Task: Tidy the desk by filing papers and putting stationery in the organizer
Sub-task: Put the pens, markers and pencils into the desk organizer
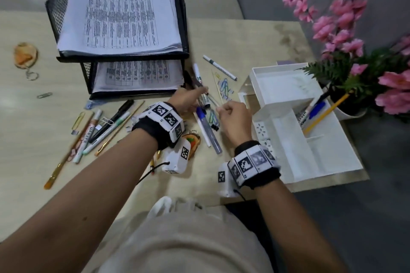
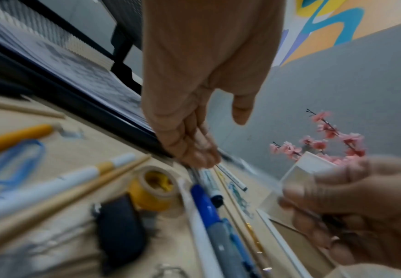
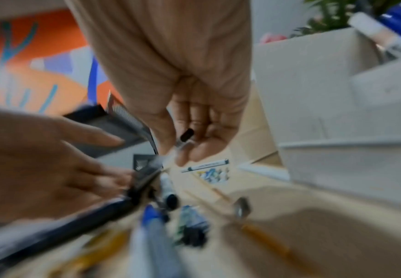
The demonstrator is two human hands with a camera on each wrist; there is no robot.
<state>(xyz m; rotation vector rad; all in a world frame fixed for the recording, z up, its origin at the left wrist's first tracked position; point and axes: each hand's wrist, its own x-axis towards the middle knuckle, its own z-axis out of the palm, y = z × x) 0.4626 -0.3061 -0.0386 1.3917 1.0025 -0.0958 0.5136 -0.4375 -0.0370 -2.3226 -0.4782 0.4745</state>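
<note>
My left hand (image 1: 196, 95) reaches into a bunch of pens by the front right corner of the black mesh paper tray (image 1: 182, 29). Its fingers are straight and the fingertips (image 2: 200, 158) touch a dark pen (image 3: 144, 175) on the desk, thumb held apart. My right hand (image 1: 226, 109) hovers just right of it, fingers curled round a clear pen with a black end (image 3: 186, 137). Below both hands lies a blue-capped marker (image 1: 205, 122). The white organizer (image 1: 328, 139) stands to the right, with several pens (image 1: 317, 111) in its back compartment. Printed papers (image 1: 119, 13) fill the tray.
More markers and brushes (image 1: 97, 133) lie left of my left arm. A white pen (image 1: 219, 67) and paper clips (image 1: 224, 85) sit between tray and organizer. A roll of yellow tape (image 2: 151, 190), a keyring (image 1: 25, 55) and a pink flower pot (image 1: 355, 40) are also here.
</note>
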